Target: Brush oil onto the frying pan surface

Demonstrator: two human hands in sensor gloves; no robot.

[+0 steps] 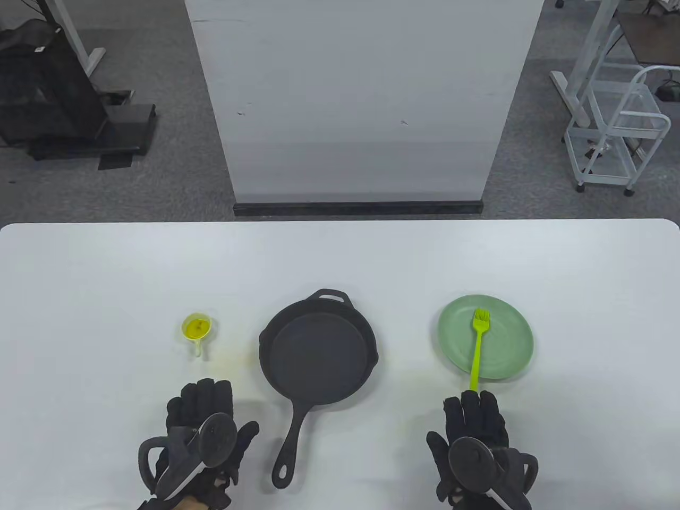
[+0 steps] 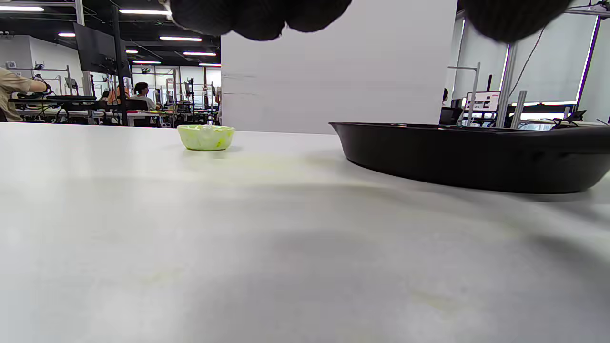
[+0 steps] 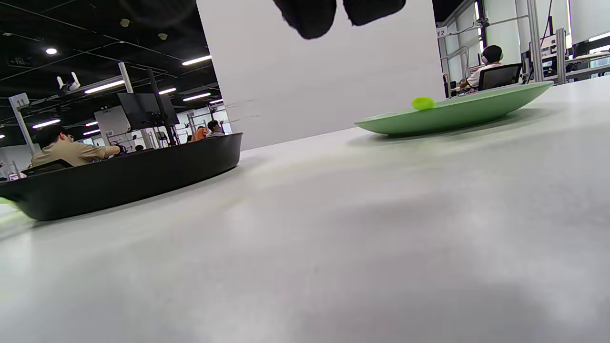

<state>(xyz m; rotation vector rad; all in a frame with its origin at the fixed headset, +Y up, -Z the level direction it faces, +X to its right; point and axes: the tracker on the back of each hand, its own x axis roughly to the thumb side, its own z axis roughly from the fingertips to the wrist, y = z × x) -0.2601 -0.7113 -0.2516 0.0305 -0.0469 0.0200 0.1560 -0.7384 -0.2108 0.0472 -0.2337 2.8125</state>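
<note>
The black frying pan (image 1: 319, 350) sits at the middle of the white counter (image 1: 106, 276), handle pointing toward the near edge, with the small yellow-green oil cup (image 1: 197, 326) to its left and the green brush (image 1: 478, 345) lying on the green plate (image 1: 510, 340) to its right, handle end jutting over the near rim. Both hands lie flat on the counter with fingers spread and nothing held: the left hand (image 1: 204, 425) below the cup, the right hand (image 1: 475, 430) just short of the brush handle.
</note>
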